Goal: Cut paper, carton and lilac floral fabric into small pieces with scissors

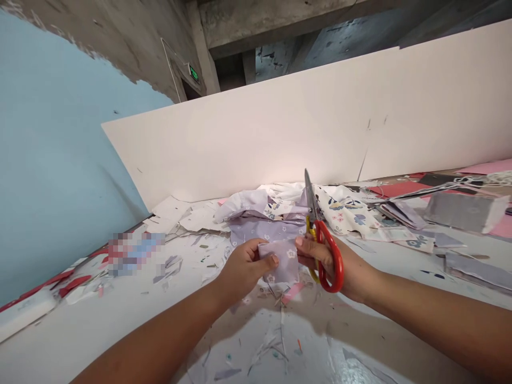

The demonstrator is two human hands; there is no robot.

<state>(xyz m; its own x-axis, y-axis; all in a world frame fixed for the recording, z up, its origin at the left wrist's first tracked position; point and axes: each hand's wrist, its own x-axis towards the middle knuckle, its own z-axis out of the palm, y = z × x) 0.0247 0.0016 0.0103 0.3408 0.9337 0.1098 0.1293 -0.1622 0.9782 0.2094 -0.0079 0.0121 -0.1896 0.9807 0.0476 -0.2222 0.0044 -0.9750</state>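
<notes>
A small piece of lilac fabric (pixel 285 261) with white flowers is held up between my two hands. My left hand (pixel 246 266) pinches its left side, thumb in front. At its upper right edge, the thumb and fingers of my right hand (pixel 326 256) touch the fabric. That same hand also carries scissors (pixel 331 261) with red handles, blades pointing up and away; a second, yellow handle shows behind the red one. Behind my hands lies a heap of lilac fabric (pixel 256 226), beside white fabric (pixel 344 210) printed with flowers and leaves.
A tall white board (pixel 280 138) stands along the back of the white table (pixel 168 325). Fabric scraps and thread bits litter the tabletop. Stacked grey-lilac pieces (pixel 476 269) and red and pink cloth (pixel 404 189) lie at the right. Red scraps (pixel 74 285) lie at the left.
</notes>
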